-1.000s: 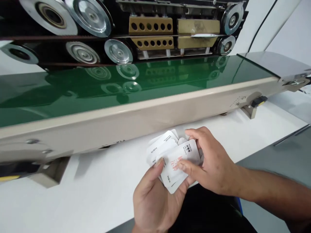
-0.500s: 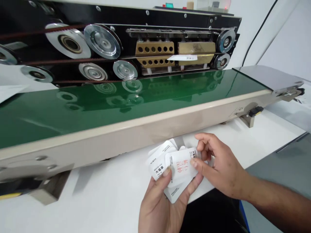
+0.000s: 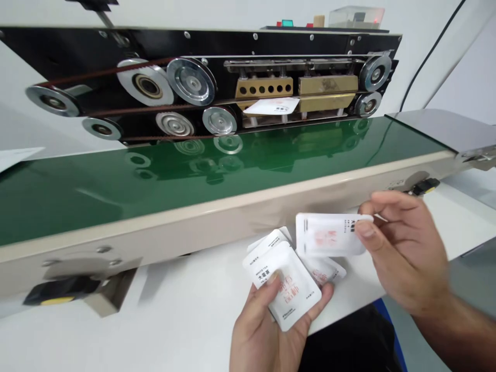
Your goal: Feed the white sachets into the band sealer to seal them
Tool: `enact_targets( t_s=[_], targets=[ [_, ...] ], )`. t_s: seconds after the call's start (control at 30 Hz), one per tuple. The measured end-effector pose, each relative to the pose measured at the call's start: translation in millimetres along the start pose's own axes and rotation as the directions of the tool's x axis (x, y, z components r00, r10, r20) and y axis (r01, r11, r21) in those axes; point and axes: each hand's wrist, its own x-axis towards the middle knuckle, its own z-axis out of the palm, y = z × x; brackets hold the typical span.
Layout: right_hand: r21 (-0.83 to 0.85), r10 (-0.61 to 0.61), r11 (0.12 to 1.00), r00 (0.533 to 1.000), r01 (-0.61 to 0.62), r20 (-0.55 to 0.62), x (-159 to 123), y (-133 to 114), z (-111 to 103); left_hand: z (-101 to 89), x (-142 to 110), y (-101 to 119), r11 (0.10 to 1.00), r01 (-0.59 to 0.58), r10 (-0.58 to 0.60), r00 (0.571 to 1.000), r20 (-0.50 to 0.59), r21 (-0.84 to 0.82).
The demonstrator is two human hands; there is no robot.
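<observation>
Nearside of the glossy green belt (image 3: 166,194), left hand (image 3: 265,336) gripped fanned white sachets (image 3: 300,289); right hand (image 3: 411,253) pinched one flat, round-cornered sachet (image 3: 327,235).

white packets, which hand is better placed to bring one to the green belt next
Probably the right hand: it pinches a single packet by its end and, in the picture, sits nearer the green belt. The left hand is occupied holding several fanned packets.

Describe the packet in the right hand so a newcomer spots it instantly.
Find the long green conveyor belt and its beige front rail. Before that rail, the right hand pinches a flat, white, rectangular printed packet. Unlike the overlapping white packets in the left hand, it's held singly.
</observation>
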Motion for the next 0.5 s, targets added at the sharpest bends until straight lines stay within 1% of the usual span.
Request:
enact_targets(
  t_s=[0.07, 0.1, 0.17, 0.23, 0.27, 0.3, 0.33, 0.4, 0.43, 0.5],
  targets=[
    [-0.042, -0.054, 0.998, 0.998, 0.055, 0.019, 3.2, -7.4, -2.5, 0.6, 0.2, -0.8, 1.000, 0.000, 0.000, 1.000, -0.001, -0.006],
    [-0.083, -0.073, 0.994, 0.996, 0.077, 0.058, 3.7, -10.0, -2.3, 1.0, 0.3, -1.4, 1.000, -0.005, 0.005, 1.000, -0.001, -0.001],
    [-0.171, -0.099, 0.977, 0.980, 0.129, 0.170, 2.4, -12.4, 1.6, 1.9, 0.3, -2.9, 0.999, -0.024, 0.024, 1.000, -0.010, 0.033],
    [-0.189, -0.140, 0.964, 0.961, 0.187, 0.240, -1.4, -11.5, 9.8, 2.9, 0.2, -4.6, 0.996, -0.047, 0.049, 0.998, -0.027, 0.073],
    [-0.170, -0.166, 0.963, 0.957, 0.209, 0.238, -3.7, -10.5, 15.0, 3.3, 0.2, -5.3, 0.994, -0.056, 0.059, 0.998, -0.035, 0.091],
    [-0.140, -0.185, 0.966, 0.960, 0.217, 0.211, -6.2, -9.6, 20.5, 3.1, 0.2, -5.8, 0.992, -0.064, 0.069, 0.997, -0.043, 0.106],
    [-0.102, -0.184, 0.974, 0.967, 0.204, 0.176, -8.7, -9.3, 26.0, 2.1, 0.5, -6.0, 0.991, -0.073, 0.078, 0.996, -0.047, 0.112],
    [-0.011, -0.124, 0.992, 0.985, 0.126, 0.117, -13.0, -10.4, 36.1, -3.6, 1.7, -5.4, 0.990, -0.087, 0.092, 0.995, -0.042, 0.110],
    [0.039, -0.086, 0.996, 0.991, 0.082, 0.102, -14.8, -11.6, 40.3, -8.6, 3.0, -4.4, 0.990, -0.085, 0.088, 0.996, -0.022, 0.113],
    [0.125, -0.024, 0.992, 0.996, 0.013, 0.086, -17.7, -13.4, 46.7, -22.2, 7.2, -1.4, 0.983, -0.066, 0.057, 0.997, 0.058, 0.171]
  ],
)
